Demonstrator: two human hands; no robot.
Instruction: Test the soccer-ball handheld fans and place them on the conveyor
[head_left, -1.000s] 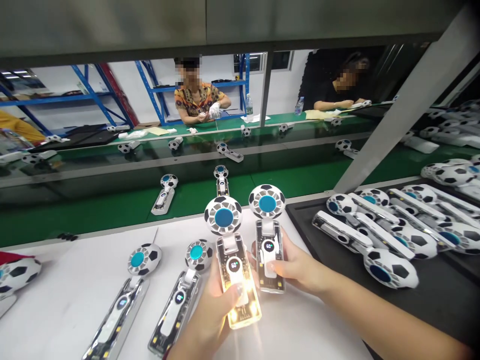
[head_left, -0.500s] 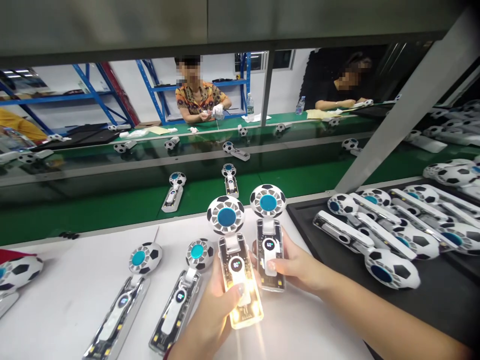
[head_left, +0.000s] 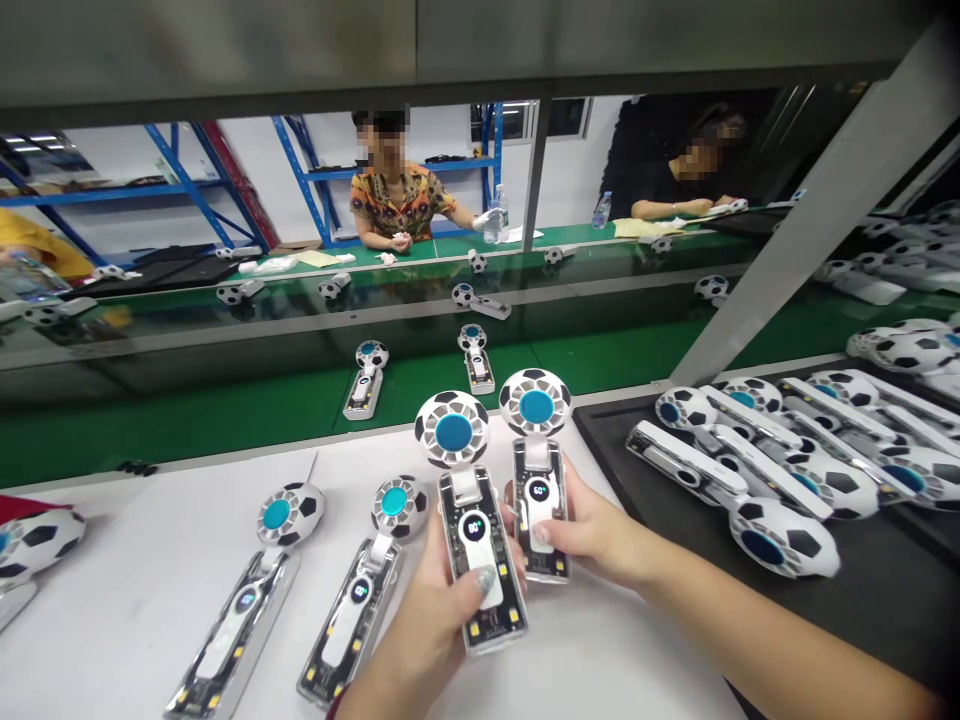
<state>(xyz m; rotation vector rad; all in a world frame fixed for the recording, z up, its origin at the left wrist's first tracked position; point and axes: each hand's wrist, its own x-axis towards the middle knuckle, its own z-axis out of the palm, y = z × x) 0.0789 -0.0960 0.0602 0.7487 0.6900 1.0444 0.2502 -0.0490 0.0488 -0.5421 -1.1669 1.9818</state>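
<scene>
My left hand (head_left: pixel 439 595) is closed round a handheld fan (head_left: pixel 480 570) with a football-patterned head and a clear body, its thumb on the white front strip. The small round display reads 80, and the yellow lamps at its base are unlit. Just right of it, my right hand (head_left: pixel 592 525) grips a similar handheld fan (head_left: pixel 538 510), whose display seems to read 60; the thumb lies on its white strip. Two more fans, one nearer my left hand (head_left: pixel 352 620) and one farther left (head_left: pixel 232 630), lie on the white worktop (head_left: pixel 112 600) with displays lit.
At right, a black tray (head_left: pixel 862 620) holds several football fans (head_left: pixel 784 535). Beyond the worktop runs a green conveyor belt (head_left: pixel 247 415) carrying several fans. A slanted grey post (head_left: pixel 787 220) rises at right. Across the belt sit two people (head_left: pixel 405 205), one reaching to a bottle (head_left: pixel 496 215).
The lamps on the fan in my left hand have gone from glowing to dark. Fans on the near belt have shifted right. The person opposite has stretched an arm to a bottle.
</scene>
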